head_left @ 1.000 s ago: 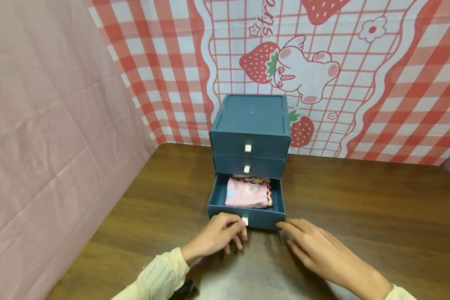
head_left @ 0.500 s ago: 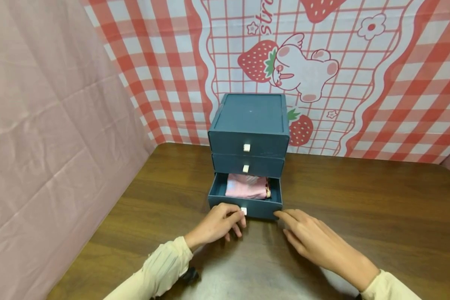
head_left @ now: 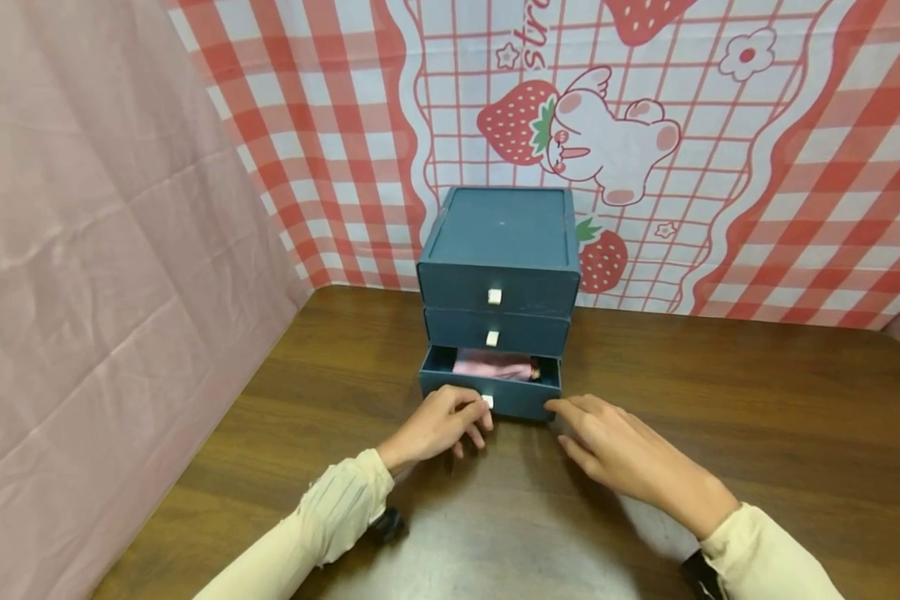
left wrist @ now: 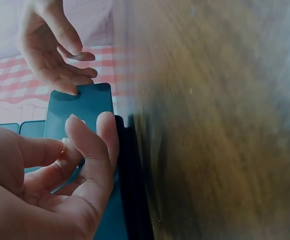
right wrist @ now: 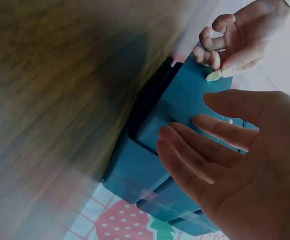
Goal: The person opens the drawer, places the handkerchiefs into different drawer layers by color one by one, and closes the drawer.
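Bottom drawer (head_left: 489, 398) of the blue 3-drawer box (head_left: 498, 250) is mostly in, w/ a narrow gap left; pink folded cloth (head_left: 492, 367) lies inside, only its front strip showing. Box sits mid-counter (head_left: 720, 433), near the strawberry backdrop (head_left: 607, 125). Judging by that gap, closing is approx. done; the last bit of slide remains.

Left hand (head_left: 438, 425) has fingers curled at the drawer front by the small white knob (head_left: 487, 402); can't tell if it pinches the knob. Right hand (head_left: 615, 454) is flat, fingers straight, tips touching the drawer's right corner. Rest of cloth is hidden; wrist views are blurred.
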